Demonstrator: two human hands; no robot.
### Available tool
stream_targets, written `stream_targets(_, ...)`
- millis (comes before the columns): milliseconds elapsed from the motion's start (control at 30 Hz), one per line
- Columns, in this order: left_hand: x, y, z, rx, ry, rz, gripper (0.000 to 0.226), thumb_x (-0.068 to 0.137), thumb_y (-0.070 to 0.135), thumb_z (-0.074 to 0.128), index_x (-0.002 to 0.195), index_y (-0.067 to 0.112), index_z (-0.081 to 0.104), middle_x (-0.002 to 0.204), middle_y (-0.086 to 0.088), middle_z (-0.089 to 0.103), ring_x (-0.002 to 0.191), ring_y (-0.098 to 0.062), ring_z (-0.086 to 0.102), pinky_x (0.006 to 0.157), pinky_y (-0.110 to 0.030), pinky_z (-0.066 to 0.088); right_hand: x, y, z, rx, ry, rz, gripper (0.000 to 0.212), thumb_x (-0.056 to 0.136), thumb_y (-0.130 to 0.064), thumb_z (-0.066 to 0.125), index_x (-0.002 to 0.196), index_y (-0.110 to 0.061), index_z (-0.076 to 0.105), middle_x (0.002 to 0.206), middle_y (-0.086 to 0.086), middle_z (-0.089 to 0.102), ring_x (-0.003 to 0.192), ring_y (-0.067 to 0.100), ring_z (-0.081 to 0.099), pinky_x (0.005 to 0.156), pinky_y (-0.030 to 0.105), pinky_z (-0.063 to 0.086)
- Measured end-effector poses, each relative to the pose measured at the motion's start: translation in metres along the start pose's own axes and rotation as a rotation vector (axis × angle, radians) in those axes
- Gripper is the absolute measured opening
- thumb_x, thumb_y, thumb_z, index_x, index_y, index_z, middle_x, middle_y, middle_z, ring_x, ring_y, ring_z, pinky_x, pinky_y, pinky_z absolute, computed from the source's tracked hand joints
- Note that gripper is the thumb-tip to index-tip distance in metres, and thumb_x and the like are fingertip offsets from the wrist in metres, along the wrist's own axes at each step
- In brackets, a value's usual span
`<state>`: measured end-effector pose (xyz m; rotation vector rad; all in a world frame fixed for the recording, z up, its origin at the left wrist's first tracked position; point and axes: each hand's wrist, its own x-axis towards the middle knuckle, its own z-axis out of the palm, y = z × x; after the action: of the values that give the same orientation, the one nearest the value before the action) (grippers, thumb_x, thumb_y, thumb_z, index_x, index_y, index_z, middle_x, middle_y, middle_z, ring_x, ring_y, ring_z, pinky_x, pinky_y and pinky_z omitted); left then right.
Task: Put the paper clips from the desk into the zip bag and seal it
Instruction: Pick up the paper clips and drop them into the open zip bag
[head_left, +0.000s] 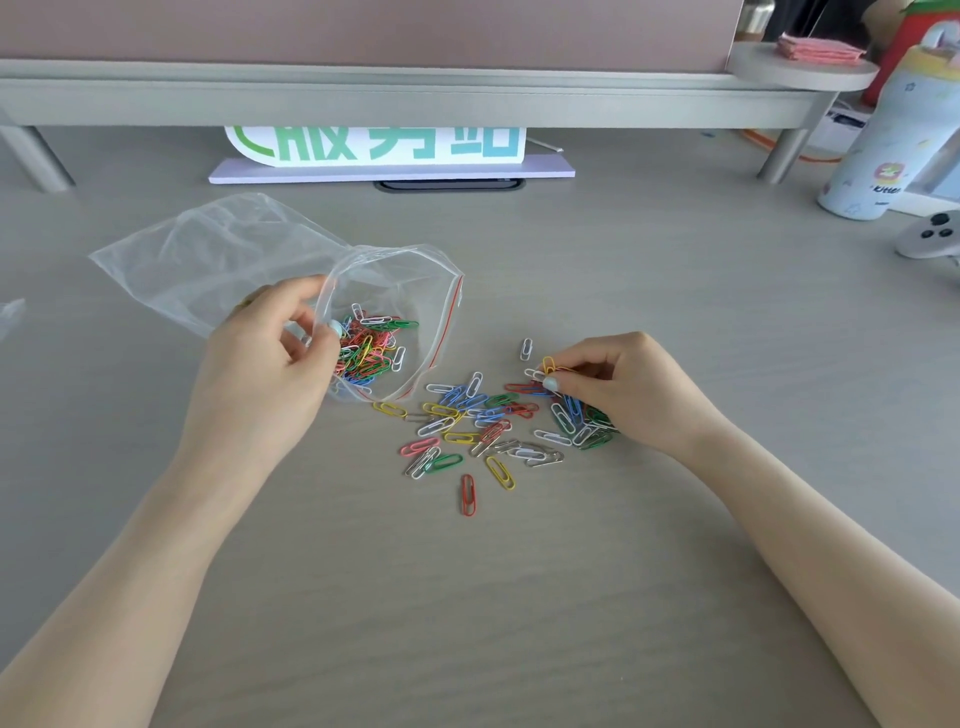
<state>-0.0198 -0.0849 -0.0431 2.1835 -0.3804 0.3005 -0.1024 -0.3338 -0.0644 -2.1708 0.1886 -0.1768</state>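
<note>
A clear zip bag (218, 260) with a red seal strip lies on the grey desk, its mouth held wide toward the right. My left hand (270, 358) pinches the near lip of the mouth. Several coloured paper clips (371, 343) lie inside the bag. A loose scatter of paper clips (478, 426) covers the desk between my hands. My right hand (618, 384) rests on the right end of the scatter and pinches a few clips, a yellow one (548, 365) sticking up between thumb and fingers.
A raised shelf (415, 98) runs along the back, with a sign (374, 145) under it. A pale blue bottle (893, 145) and a white controller (930, 239) stand at the far right. Bare desk (467, 623) stretches toward me.
</note>
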Motion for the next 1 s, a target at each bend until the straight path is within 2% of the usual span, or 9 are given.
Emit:
stream_targets(267, 0.000, 0.001, -0.002, -0.018, 0.002, 0.004, 0.032, 0.088, 0.014, 0.052, 0.115, 0.029, 0.058, 0.087, 0.006, 0.055, 0.064, -0.008, 0.049, 0.060, -0.021, 0.039, 0.001, -0.010, 0.002, 0.140, 0.085, 0.026, 0.023, 0.081, -0.019, 0.069, 0.068, -0.039, 0.069, 0.069, 0.000, 0.066, 0.064, 0.007, 0.048, 0.063, 0.023, 0.040)
stream_targets(433, 0.000, 0.002, -0.004, -0.030, 0.005, 0.003, 0.033, 0.088, 0.015, 0.051, 0.116, 0.030, 0.058, 0.088, 0.009, 0.055, 0.067, -0.009, 0.049, 0.060, -0.019, 0.038, 0.008, -0.017, 0.004, 0.281, 0.095, 0.058, 0.018, 0.082, -0.013, 0.066, 0.074, -0.028, 0.071, 0.059, -0.016, 0.065, 0.056, -0.002, 0.052, 0.058, 0.010, 0.044)
stream_targets(567, 0.000, 0.002, -0.005, -0.038, -0.005, -0.001, 0.030, 0.088, 0.016, 0.051, 0.114, 0.029, 0.059, 0.084, 0.007, 0.057, 0.062, -0.009, 0.047, 0.058, -0.018, 0.037, 0.014, -0.025, 0.012, 0.333, 0.074, 0.054, 0.007, 0.081, -0.019, 0.067, 0.081, -0.023, 0.072, 0.075, 0.003, 0.062, 0.064, 0.012, 0.047, 0.061, 0.023, 0.041)
stream_targets(700, 0.002, 0.001, -0.008, -0.060, -0.021, -0.022, 0.026, 0.088, 0.014, 0.050, 0.105, 0.029, 0.063, 0.066, 0.002, 0.054, 0.054, -0.009, 0.043, 0.047, -0.012, 0.032, 0.029, -0.039, 0.029, 0.384, 0.067, 0.029, 0.007, 0.081, -0.018, 0.067, 0.080, -0.023, 0.073, 0.070, 0.001, 0.060, 0.065, 0.009, 0.045, 0.062, 0.020, 0.042)
stream_targets(800, 0.001, 0.002, -0.009, -0.064, -0.020, -0.011, 0.029, 0.089, 0.011, 0.046, 0.107, 0.027, 0.063, 0.063, -0.004, 0.054, 0.052, -0.013, 0.040, 0.045, -0.014, 0.031, 0.042, -0.054, 0.048, 0.333, 0.035, -0.016, 0.007, 0.081, -0.018, 0.068, 0.080, -0.021, 0.074, 0.070, 0.016, 0.063, 0.065, 0.011, 0.046, 0.067, 0.045, 0.049)
stream_targets(833, 0.001, 0.002, -0.009, -0.064, -0.017, -0.006, 0.030, 0.090, 0.011, 0.046, 0.109, 0.026, 0.063, 0.062, -0.005, 0.053, 0.052, -0.015, 0.040, 0.045, -0.016, 0.031, 0.045, -0.059, 0.055, 0.319, 0.019, -0.034, 0.008, 0.081, -0.016, 0.068, 0.080, -0.021, 0.074, 0.074, 0.022, 0.064, 0.066, 0.013, 0.046, 0.069, 0.048, 0.050)
stream_targets(867, 0.001, 0.001, -0.009, -0.062, -0.014, 0.002, 0.030, 0.090, 0.010, 0.046, 0.110, 0.026, 0.063, 0.060, -0.003, 0.052, 0.052, -0.016, 0.041, 0.046, -0.018, 0.032, 0.048, -0.064, 0.061, 0.302, 0.007, -0.057, 0.008, 0.081, -0.014, 0.068, 0.081, -0.019, 0.074, 0.071, 0.019, 0.065, 0.064, 0.011, 0.045, 0.064, 0.043, 0.049)
stream_targets(933, 0.001, 0.002, -0.008, -0.059, -0.013, 0.021, 0.032, 0.089, 0.010, 0.046, 0.111, 0.027, 0.062, 0.058, 0.003, 0.052, 0.052, -0.016, 0.042, 0.050, -0.022, 0.035, 0.054, -0.073, 0.072, 0.243, -0.020, -0.103, 0.008, 0.082, -0.013, 0.067, 0.079, -0.013, 0.074, 0.052, -0.004, 0.055, 0.051, 0.003, 0.036, 0.051, 0.020, 0.037)
stream_targets(1000, 0.002, 0.002, -0.007, -0.056, -0.015, 0.029, 0.033, 0.089, 0.010, 0.048, 0.114, 0.027, 0.060, 0.064, 0.007, 0.056, 0.055, -0.014, 0.047, 0.053, -0.020, 0.038, 0.061, -0.079, 0.085, 0.159, -0.036, -0.144, 0.019, 0.082, -0.013, 0.065, 0.064, -0.009, 0.069, 0.050, -0.003, 0.041, 0.049, 0.006, 0.028, 0.049, 0.020, 0.027)
